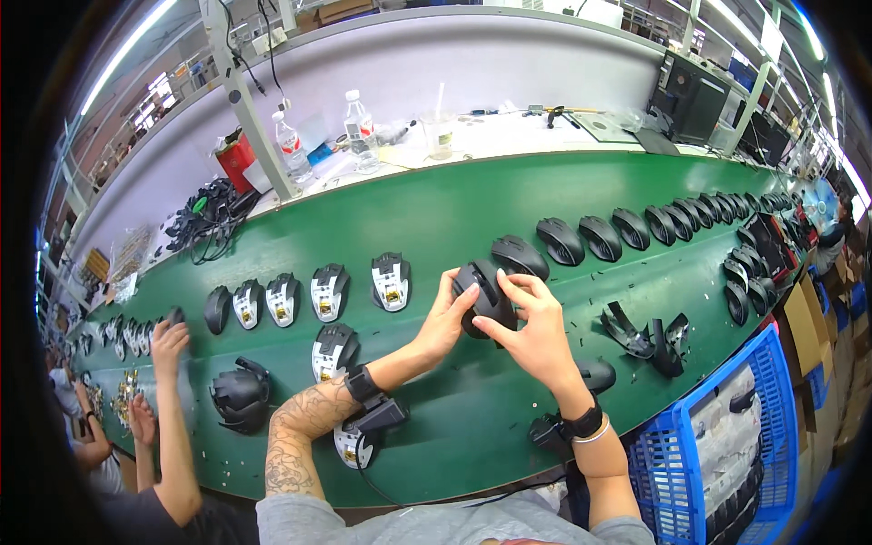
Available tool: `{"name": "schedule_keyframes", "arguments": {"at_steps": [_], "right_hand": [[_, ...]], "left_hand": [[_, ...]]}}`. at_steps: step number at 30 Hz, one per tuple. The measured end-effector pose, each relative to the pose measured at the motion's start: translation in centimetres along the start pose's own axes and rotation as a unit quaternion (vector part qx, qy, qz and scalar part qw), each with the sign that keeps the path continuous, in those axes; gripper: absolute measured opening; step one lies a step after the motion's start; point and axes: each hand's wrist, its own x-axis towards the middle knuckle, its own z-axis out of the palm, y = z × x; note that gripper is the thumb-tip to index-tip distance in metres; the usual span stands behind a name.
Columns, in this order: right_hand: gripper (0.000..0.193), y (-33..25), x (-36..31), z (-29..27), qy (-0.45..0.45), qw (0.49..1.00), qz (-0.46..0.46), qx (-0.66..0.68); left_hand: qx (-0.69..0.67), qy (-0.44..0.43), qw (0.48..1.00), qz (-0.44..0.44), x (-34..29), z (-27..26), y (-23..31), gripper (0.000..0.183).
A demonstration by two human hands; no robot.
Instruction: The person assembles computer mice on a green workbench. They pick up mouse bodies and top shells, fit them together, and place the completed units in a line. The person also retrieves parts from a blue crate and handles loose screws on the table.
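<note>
A black computer mouse (484, 286) is raised above the green table between my two hands. My left hand (441, 320) grips its left side. My right hand (536, 334) holds the right side, with fingers over the top and the thumb at the near end. Just behind it, another black mouse (520, 258) lies at the left end of a row of closed mice (559, 242). Left of my hands are several mice with white inner parts showing (391, 282). One more such mouse (332, 352) lies beside my left forearm.
A co-worker's hand (169, 349) moves at the left, near a heap of black shells (241, 395). Loose black plastic pieces (668, 347) lie right of my hands. A blue crate (674, 468) stands at the lower right. Bottles (361, 132) stand on the back ledge.
</note>
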Motion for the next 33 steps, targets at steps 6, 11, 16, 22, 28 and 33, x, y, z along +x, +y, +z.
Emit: {"name": "schedule_keyframes", "arguments": {"at_steps": [6, 11, 16, 22, 28, 33], "right_hand": [[0.064, 1.7, 0.0, 1.1, 0.022, 0.989, -0.037, -0.145], [0.071, 2.6, 0.1, 3.4, 0.023, 0.989, -0.079, -0.124], [0.063, 4.2, -0.2, 4.1, 0.027, 0.939, 0.071, 0.335], [0.025, 5.8, -0.1, 3.3, -0.028, 0.794, 0.215, 0.568], [0.013, 6.8, -0.5, 3.4, 0.005, 0.768, 0.249, 0.590], [0.014, 6.4, -0.5, 3.4, 0.020, 0.803, 0.260, 0.536]], "left_hand": [[-0.001, -0.008, 1.000, 0.006, 1.0, -0.4, -0.7, 0.039], [0.004, 0.007, 0.998, 0.066, 1.2, -0.9, -0.1, 0.055], [-0.043, 0.002, 0.995, 0.087, 1.4, -0.6, 1.9, 0.064], [-0.064, -0.012, 0.996, 0.062, 1.3, -0.7, 2.3, 0.061], [-0.098, -0.004, 0.995, 0.007, 1.4, -0.7, 1.7, 0.061], [-0.107, 0.038, 0.992, -0.055, 1.3, -1.2, 1.0, 0.047]]}}
